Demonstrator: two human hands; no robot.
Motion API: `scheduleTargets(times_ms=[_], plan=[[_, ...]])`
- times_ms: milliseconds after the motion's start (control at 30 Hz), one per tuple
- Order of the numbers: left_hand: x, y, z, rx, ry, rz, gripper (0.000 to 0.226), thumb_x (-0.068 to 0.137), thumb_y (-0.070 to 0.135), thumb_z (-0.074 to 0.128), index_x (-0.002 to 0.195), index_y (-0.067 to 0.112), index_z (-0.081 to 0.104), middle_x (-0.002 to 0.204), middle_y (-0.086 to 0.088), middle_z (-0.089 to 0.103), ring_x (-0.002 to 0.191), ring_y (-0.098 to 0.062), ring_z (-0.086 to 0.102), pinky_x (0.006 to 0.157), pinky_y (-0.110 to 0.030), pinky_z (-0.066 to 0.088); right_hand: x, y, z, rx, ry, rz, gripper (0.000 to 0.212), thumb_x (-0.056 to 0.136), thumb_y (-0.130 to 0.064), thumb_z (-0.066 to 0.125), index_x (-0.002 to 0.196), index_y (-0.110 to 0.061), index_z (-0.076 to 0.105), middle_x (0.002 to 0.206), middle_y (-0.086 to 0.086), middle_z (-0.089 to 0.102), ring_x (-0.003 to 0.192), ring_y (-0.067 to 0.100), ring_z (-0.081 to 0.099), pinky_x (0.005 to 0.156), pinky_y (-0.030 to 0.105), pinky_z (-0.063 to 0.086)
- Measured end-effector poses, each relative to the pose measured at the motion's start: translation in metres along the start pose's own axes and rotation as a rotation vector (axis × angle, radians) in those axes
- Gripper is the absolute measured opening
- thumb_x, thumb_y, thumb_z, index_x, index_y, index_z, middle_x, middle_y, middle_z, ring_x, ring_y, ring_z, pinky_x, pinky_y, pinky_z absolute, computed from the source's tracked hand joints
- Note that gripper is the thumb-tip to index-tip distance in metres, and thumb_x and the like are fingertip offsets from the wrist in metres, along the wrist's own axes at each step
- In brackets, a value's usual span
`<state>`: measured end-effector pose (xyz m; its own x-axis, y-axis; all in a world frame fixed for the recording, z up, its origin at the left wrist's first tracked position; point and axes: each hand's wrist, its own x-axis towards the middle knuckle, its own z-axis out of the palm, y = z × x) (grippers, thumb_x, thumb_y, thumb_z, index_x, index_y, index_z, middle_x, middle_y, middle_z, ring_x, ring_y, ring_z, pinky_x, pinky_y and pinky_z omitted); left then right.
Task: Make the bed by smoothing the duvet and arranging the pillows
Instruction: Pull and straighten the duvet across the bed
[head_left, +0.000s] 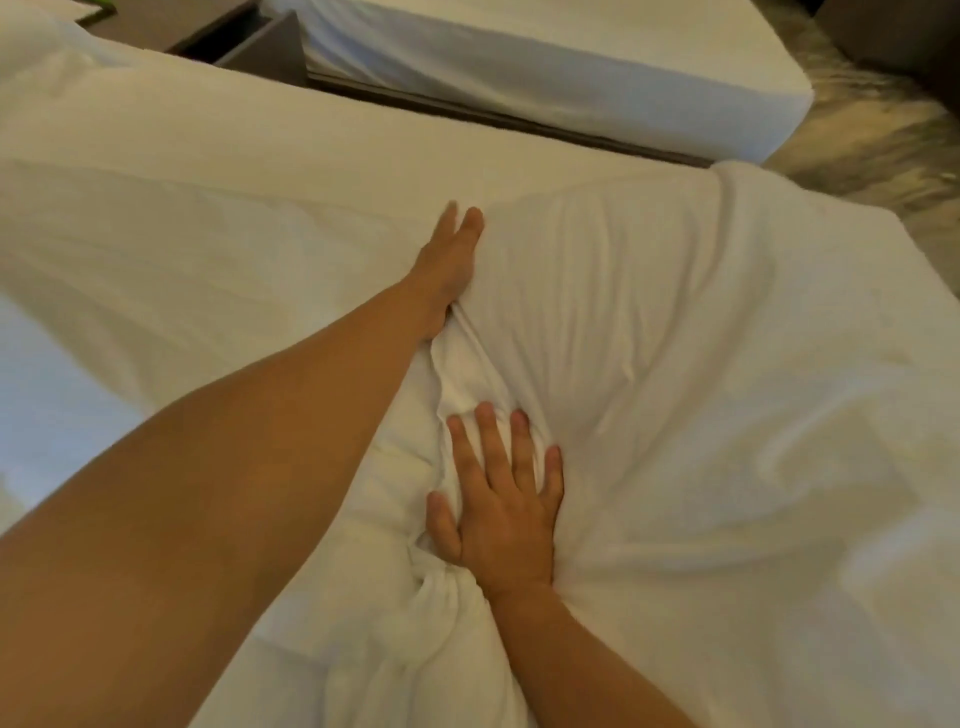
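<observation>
I am pressing my right hand (501, 506), fingers spread flat, onto a bunched ridge in the white duvet (701, 364), which is lying across the bed in front of me. My left hand (449, 260) is reaching farther out, fingers held together and flat against the fabric along the same fold. I judge I am in the smoothing step; next I should be sweeping both palms outward to flatten the ridge. A pillow (36, 57) is sitting at far left.
</observation>
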<state>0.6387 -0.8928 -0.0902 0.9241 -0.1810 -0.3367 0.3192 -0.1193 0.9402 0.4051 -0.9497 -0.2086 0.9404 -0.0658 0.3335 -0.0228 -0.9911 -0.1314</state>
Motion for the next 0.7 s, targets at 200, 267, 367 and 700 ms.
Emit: scheduleTargets(times_ms=[200, 267, 367, 700], plan=[[-0.053, -0.054, -0.014, -0.302, -0.017, -0.190, 0.078, 0.087, 0.065, 0.063, 0.150, 0.020, 0.047, 0.144, -0.004, 0.059, 0.123, -0.028, 0.061, 0.102, -0.049, 0.052, 0.004, 0.000, 0.002, -0.029, -0.063, 0.023, 0.076, 0.091, -0.064, 0.036, 0.160, -0.033, 0.031, 0.169, -0.003, 0.024, 0.157, 0.027, 0.016, 0.122, 0.060, 0.009], [-0.090, -0.064, -0.018, -0.424, -0.079, -0.204, 0.062, 0.093, 0.053, 0.066, 0.138, 0.011, 0.058, 0.129, -0.006, 0.069, 0.113, -0.025, 0.068, 0.102, -0.042, 0.054, 0.005, -0.001, -0.004, -0.037, -0.097, 0.034, 0.075, 0.092, -0.065, 0.034, 0.161, -0.034, 0.027, 0.170, -0.005, 0.021, 0.158, 0.026, 0.012, 0.122, 0.059, 0.008], [-0.175, -0.065, -0.024, -0.177, 0.047, -0.053, 0.067, 0.096, 0.052, 0.057, 0.152, 0.017, 0.043, 0.143, 0.005, 0.055, 0.127, -0.014, 0.055, 0.112, -0.033, 0.040, 0.011, -0.001, -0.024, -0.022, -0.225, 0.058, 0.076, 0.093, -0.068, 0.023, 0.162, -0.038, 0.015, 0.172, -0.009, 0.010, 0.159, 0.023, 0.002, 0.123, 0.057, 0.004], [-0.485, -0.091, -0.025, 0.884, -0.209, -0.231, 0.127, 0.073, 0.077, 0.060, 0.154, 0.031, -0.026, 0.150, -0.008, 0.012, 0.138, -0.032, 0.024, 0.100, -0.053, 0.039, -0.002, -0.033, -0.144, 0.249, -0.685, 0.305, 0.055, 0.109, -0.039, 0.022, 0.163, -0.033, 0.012, 0.173, -0.004, 0.001, 0.158, 0.024, -0.001, 0.124, 0.055, 0.004]])
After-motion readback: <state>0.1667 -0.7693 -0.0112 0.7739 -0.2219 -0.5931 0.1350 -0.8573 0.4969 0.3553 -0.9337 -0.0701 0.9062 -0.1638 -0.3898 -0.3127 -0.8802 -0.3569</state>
